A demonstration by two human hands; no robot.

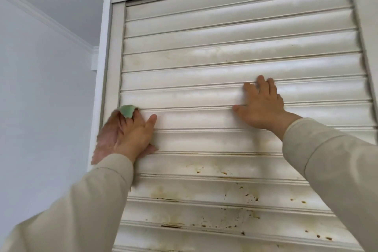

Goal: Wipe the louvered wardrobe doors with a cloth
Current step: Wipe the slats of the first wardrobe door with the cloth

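Two sleeves, two hands, one cloth

left hand presses a green cloth under its fingertips; right hand lies flat, fingers spread on the louvered door.

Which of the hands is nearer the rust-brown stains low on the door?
Left. The left hand with the green cloth is just up-left of the stains; the right hand rests higher on the slats.
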